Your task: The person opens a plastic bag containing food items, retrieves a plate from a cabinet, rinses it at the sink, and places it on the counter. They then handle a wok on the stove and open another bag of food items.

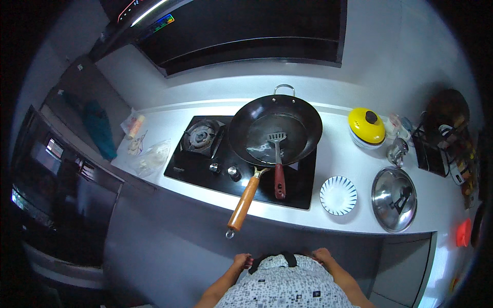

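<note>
My left hand (243,261) is low at my waist with its fingers curled. On the other side of my waist is my right hand (322,255), its fingers partly hidden by my patterned top. Both are well below the counter's front edge. In front of me a black wok (287,127) sits on the right side of a gas hob (223,188), with a little shiny liquid inside. Its wooden handle (243,204) juts past the counter edge. A slotted metal spatula (278,148) leans in the wok, its red-brown handle lying over the near rim.
Right of the hob are a striped white bowl (338,195), a steel lid (393,198) and a yellow-lidded pot (366,125). Plastic bags (154,157) lie left, by the bare burner (200,135). A dark range hood (246,34) overhangs the back.
</note>
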Demonstrator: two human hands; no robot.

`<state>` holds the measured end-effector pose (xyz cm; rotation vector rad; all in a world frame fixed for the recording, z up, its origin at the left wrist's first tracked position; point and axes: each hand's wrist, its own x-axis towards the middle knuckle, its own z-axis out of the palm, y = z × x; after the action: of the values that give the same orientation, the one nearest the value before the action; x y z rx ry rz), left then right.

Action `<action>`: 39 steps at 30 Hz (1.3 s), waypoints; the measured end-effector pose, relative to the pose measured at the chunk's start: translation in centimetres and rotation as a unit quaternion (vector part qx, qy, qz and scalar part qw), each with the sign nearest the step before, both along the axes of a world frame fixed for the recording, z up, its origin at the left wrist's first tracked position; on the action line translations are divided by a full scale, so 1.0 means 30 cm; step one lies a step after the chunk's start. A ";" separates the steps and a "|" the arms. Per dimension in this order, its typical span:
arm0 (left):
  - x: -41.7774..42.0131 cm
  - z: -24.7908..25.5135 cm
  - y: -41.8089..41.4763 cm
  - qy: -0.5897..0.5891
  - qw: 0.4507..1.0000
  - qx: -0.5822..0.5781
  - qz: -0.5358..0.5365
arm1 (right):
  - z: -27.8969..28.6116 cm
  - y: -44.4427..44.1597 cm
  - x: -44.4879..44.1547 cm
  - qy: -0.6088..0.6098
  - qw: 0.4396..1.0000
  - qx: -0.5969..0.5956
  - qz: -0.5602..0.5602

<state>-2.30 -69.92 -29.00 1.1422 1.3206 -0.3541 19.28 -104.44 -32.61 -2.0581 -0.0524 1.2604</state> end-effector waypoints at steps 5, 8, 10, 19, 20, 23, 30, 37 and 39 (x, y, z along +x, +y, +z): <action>-0.007 0.005 -0.003 0.024 0.999 -0.018 0.016 | 0.000 0.121 -0.057 -0.070 0.967 0.111 0.220; -0.007 0.016 -0.010 0.000 1.000 -0.009 0.025 | 0.008 0.148 -0.083 -0.108 0.953 0.120 0.255; -0.007 0.025 -0.012 0.008 0.999 -0.019 0.042 | 0.007 0.156 -0.095 -0.123 0.950 0.118 0.263; -0.056 0.000 -0.009 0.003 0.996 -0.058 0.065 | -0.059 0.088 -0.091 -0.141 0.945 0.044 0.292; -0.061 -0.011 -0.006 0.009 0.996 -0.059 0.068 | -0.065 0.083 -0.089 -0.142 0.944 0.037 0.294; -0.080 -0.031 0.000 0.014 0.996 -0.055 0.074 | -0.065 0.091 -0.088 -0.147 0.940 0.034 0.306; -0.086 -0.032 -0.016 -0.001 0.996 -0.041 0.079 | -0.001 0.193 -0.097 -0.174 0.928 0.101 0.312; -0.116 -0.034 -0.023 0.005 0.995 -0.056 0.081 | 0.027 0.212 -0.112 -0.215 0.920 0.147 0.293; -0.121 -0.036 -0.011 0.005 0.994 -0.071 0.082 | 0.007 0.189 -0.099 -0.294 0.906 0.193 0.237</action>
<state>-5.92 -70.24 -30.07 0.9089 1.3649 -0.3278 16.31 -98.79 -32.40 -2.0456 -1.0494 0.7439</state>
